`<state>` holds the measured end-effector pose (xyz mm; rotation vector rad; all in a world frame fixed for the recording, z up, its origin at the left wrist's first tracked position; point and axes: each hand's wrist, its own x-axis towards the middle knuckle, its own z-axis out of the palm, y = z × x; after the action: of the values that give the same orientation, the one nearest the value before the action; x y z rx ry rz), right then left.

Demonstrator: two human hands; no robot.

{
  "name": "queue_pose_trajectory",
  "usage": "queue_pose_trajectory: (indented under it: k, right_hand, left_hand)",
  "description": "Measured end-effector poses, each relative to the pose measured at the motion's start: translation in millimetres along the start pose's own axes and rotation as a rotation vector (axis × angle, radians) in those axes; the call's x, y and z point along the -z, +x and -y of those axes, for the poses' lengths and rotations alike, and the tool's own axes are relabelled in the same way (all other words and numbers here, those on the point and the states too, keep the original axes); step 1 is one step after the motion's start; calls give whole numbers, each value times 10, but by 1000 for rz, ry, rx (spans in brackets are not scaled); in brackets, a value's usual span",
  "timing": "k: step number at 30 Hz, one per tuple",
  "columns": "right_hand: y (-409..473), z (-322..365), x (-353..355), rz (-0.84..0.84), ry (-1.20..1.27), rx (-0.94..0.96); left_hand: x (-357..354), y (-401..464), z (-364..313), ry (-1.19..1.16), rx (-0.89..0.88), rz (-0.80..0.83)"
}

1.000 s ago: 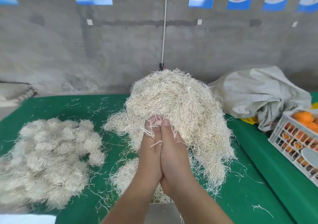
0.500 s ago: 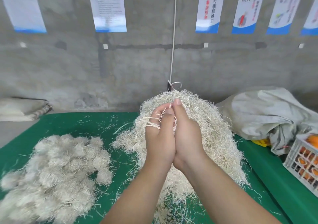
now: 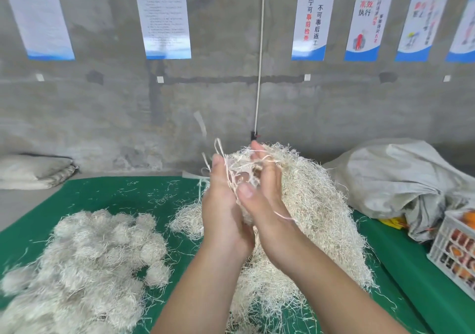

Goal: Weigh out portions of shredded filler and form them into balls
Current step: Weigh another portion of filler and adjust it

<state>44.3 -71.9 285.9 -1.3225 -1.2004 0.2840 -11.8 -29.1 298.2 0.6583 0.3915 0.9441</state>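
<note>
A tall heap of pale shredded filler rises on the green table, right of centre. My left hand and my right hand are raised in front of it, palms cupped together around a small clump of filler. Loose strands stick out above the fingertips. A pile of several formed filler balls lies at the left on the table. No scale shows in this view.
A crumpled grey sack lies at the right. A white plastic crate with orange fruit stands at the right edge. A folded sack rests at the far left. A concrete wall with posters stands behind the table.
Both hands have lifted out of the heap with a clump between them. The palms have parted slightly at the top. The camera has tilted upward.
</note>
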Motion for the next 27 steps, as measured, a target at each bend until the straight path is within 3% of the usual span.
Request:
queue_pose_trajectory:
  k: [2, 5, 7, 10, 13, 18, 21, 23, 25, 27]
  right_hand:
    - [-57, 98, -62, -7, 237, -80]
    - [-113, 203, -87, -71, 379, -131]
    - [-97, 142, -29, -218, 345, -83]
    - [-79, -16, 26, -276, 292, -60]
    - [-125, -81, -7, -321, 351, -165]
    - [-170, -224, -124, -287, 307, -114]
    - [-183, -339, -132, -251, 111, 37]
    - [-174, -392, -112, -227, -93, 13]
    - [-183, -363, -96, -80, -124, -79]
    - [-216, -401, -117, 121, 59, -199]
  left_hand:
    - [-7, 26, -51, 43, -119, -33]
    - [-22, -15, 54, 302, -325, 92]
    - [3, 7, 152, 350, -281, 128]
    - [66, -52, 182, 350, -273, 195]
    - [134, -85, 270, 373, -332, 39]
    - [233, -194, 362, 347, -104, 46]
    - [283, -274, 405, 295, -27, 124]
    - [318, -251, 416, 290, -61, 112]
    - [368, -167, 403, 346, -124, -3]
    - [475, -50, 399, 462, -163, -127]
